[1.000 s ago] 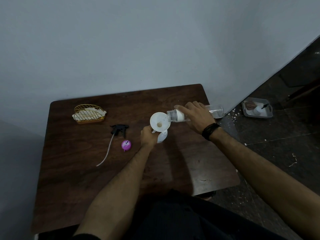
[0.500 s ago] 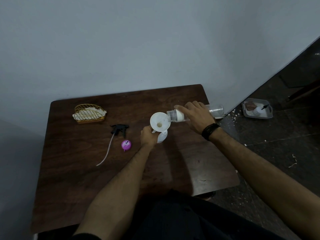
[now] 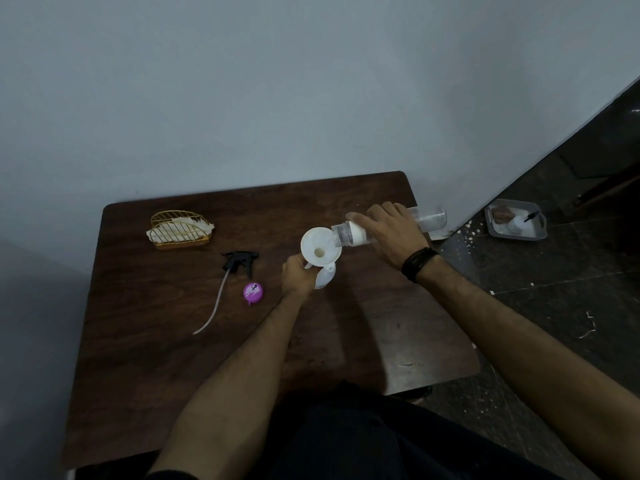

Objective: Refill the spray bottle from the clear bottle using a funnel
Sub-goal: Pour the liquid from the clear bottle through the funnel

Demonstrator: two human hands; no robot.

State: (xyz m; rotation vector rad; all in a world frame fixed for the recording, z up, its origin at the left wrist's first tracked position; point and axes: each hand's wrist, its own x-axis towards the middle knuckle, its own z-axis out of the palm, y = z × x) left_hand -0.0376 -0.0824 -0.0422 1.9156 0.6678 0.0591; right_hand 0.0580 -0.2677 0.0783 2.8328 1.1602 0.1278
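A person tips a clear bottle [image 3: 349,232] over a white funnel [image 3: 320,249] seated in a spray bottle [image 3: 323,277] on a dark wooden desk [image 3: 156,323].

The right hand [image 3: 394,233] wraps the clear plastic bottle, held nearly level, its mouth at the funnel's rim. The left hand [image 3: 298,277] grips the translucent white spray bottle beneath the round funnel. To the left lie the black trigger head [image 3: 240,261] with its thin tube, a purple cap [image 3: 252,292] and a gold wire basket [image 3: 180,230].

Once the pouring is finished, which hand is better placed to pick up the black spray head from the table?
Left. The left hand holds the spray bottle under the funnel, on the side where the spray head lies. The right hand is farther away, its grip on the clear bottle.
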